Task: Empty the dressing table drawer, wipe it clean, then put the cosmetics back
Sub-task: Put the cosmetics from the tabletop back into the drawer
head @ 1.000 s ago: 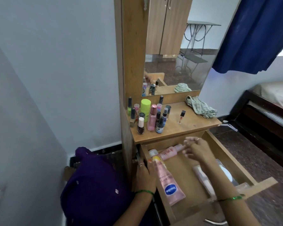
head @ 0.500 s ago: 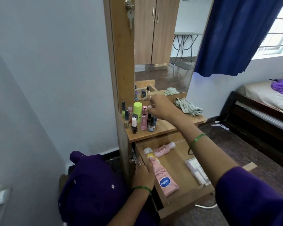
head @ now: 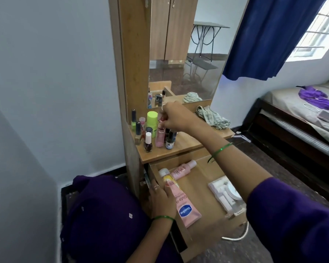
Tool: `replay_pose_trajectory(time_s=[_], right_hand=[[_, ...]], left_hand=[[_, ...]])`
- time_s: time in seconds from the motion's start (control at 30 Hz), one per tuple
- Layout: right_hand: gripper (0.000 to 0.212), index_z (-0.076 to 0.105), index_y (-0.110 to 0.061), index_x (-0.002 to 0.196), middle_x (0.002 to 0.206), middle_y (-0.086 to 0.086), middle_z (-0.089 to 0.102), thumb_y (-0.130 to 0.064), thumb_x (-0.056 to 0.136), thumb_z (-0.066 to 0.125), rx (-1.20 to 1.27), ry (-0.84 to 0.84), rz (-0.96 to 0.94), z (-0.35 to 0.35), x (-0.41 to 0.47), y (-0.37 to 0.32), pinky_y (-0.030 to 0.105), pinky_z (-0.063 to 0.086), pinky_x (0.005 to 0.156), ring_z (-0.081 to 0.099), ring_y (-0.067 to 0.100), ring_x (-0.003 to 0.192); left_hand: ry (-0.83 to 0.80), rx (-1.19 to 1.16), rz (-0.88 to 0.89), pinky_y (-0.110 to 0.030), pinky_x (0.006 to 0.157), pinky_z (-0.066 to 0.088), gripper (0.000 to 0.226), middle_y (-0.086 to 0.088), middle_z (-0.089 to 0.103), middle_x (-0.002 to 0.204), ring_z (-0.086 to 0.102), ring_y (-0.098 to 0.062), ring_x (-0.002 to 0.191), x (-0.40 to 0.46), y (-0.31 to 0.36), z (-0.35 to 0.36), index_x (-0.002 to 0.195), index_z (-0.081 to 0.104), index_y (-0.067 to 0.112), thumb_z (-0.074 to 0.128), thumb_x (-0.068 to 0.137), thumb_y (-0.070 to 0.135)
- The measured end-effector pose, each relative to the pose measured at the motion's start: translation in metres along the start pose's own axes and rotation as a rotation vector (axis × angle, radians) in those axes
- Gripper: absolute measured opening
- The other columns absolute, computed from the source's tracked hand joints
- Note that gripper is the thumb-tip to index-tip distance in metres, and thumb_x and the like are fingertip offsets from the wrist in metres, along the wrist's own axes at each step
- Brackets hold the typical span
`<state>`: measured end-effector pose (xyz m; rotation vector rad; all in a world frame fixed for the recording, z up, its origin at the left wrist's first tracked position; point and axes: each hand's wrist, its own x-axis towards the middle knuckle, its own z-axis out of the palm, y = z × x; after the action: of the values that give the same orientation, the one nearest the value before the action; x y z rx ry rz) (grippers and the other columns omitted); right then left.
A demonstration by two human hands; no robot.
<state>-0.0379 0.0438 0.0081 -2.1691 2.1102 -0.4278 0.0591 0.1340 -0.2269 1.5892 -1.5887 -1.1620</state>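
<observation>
Reaching into the bottles on the dressing table

The right hand is pinching a pink bottle among the shelf's cosmetics, while the left hand is resting on the open drawer beside a Vaseline tube.

Matt wood-grain drawer, glossy plastic pink tube, crumpled cloth.
</observation>
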Motion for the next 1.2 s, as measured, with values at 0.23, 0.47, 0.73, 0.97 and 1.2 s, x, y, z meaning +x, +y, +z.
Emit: replay_pose_trajectory(time_s=[0.23, 0.47, 0.73, 0.97, 1.2], right_hand=[[0.018, 0.070, -0.011, 0.091, 0.086, 0.008, 0.072, -0.022, 0.078, 0.074, 0.235, 0.164, 0.030, -0.067, -0.065, 0.024, 0.036, 0.055, 0.080, 0.068, 0.021, 0.082], [0.010, 0.070, -0.019, 0.087, 0.079, -0.006, 0.072, -0.014, 0.078, 0.073, 0.190, 0.084, 0.268, -0.062, -0.135, 0.083, 0.009, 0.050, 0.066, 0.066, 0.000, 0.070], [0.013, 0.068, -0.016, 0.082, 0.078, 0.000, 0.069, -0.007, 0.074, 0.073, 0.189, 0.159, 0.490, 0.029, -0.134, 0.164, 0.006, 0.040, 0.062, 0.066, 0.019, 0.078], [0.015, 0.069, -0.018, 0.088, 0.083, -0.002, 0.067, -0.006, 0.078, 0.070, 0.382, 0.271, 0.545, 0.062, -0.130, 0.184, 0.006, 0.041, 0.064, 0.060, 0.009, 0.076], [0.017, 0.069, -0.016, 0.093, 0.081, -0.001, 0.063, -0.003, 0.081, 0.064, 0.459, 0.341, 0.657, 0.091, -0.123, 0.190, 0.001, 0.041, 0.058, 0.057, 0.009, 0.071]], left_hand=[[-0.031, -0.156, -0.056, -0.051, 0.086, 0.054, 0.079, -0.011, 0.048, 0.134, 0.059, -0.030, 0.111, 0.007, -0.003, 0.007, 0.142, 0.027, 0.028, 0.028, 0.073, 0.065], [-0.025, -0.159, -0.064, -0.052, 0.088, 0.053, 0.069, -0.014, 0.046, 0.136, 0.057, -0.031, 0.115, 0.007, -0.001, 0.005, 0.143, 0.027, 0.023, 0.041, 0.081, 0.048], [-0.052, -0.094, -0.094, -0.052, 0.083, 0.054, 0.084, -0.015, 0.045, 0.132, 0.061, -0.033, 0.106, 0.008, -0.012, 0.013, 0.138, 0.023, 0.028, 0.034, 0.066, 0.069], [-0.060, -0.069, -0.067, -0.052, 0.083, 0.054, 0.069, -0.017, 0.042, 0.134, 0.060, -0.034, 0.108, 0.007, -0.009, 0.011, 0.142, 0.022, 0.025, 0.048, 0.083, 0.050], [-0.079, -0.092, -0.105, -0.051, 0.080, 0.056, 0.077, -0.015, 0.049, 0.127, 0.064, -0.032, 0.101, 0.011, -0.019, 0.016, 0.133, 0.023, 0.038, 0.033, 0.064, 0.071]])
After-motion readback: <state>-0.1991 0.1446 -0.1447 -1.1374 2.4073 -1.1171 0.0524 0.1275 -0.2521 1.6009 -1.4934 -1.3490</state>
